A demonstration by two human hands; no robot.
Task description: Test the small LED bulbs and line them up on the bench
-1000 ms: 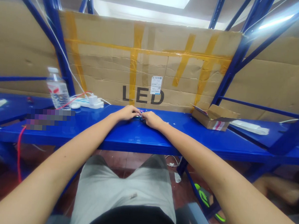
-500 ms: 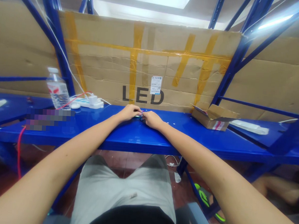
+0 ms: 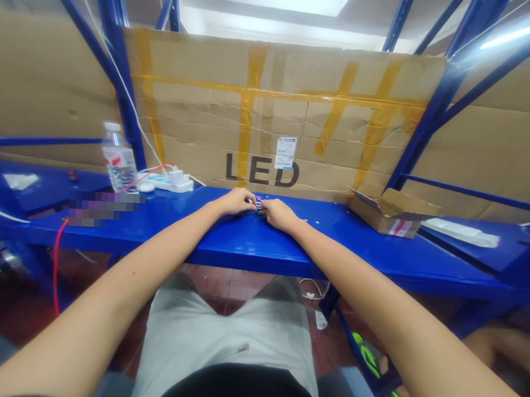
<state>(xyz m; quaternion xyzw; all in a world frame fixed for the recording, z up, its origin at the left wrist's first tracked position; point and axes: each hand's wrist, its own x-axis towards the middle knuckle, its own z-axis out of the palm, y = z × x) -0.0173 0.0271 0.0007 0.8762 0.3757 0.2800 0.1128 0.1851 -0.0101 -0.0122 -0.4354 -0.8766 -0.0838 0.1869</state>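
Close together over the blue table (image 3: 249, 242), both hands are at a small bundle of thin coloured strands (image 3: 259, 204), which look like wires. My left hand (image 3: 239, 202) is closed on the bundle's left end, with its fingers pinched. On the right end my right hand (image 3: 278, 214) is closed, its fingers curled. Pink, white and dark strands show in the narrow gap between the hands. The finer parts at the fingertips are too small to make out.
On the left stand a water bottle (image 3: 119, 161) and a white power strip (image 3: 166, 181) with a red cable. An open cardboard box (image 3: 391, 214) sits at the right. Large cardboard (image 3: 189, 123) walls the back. A person's leg (image 3: 501, 353) shows at lower right.
The view has shifted, so the scene appears slightly farther right. My hands have moved a little apart, and more of the coloured strands shows between them.
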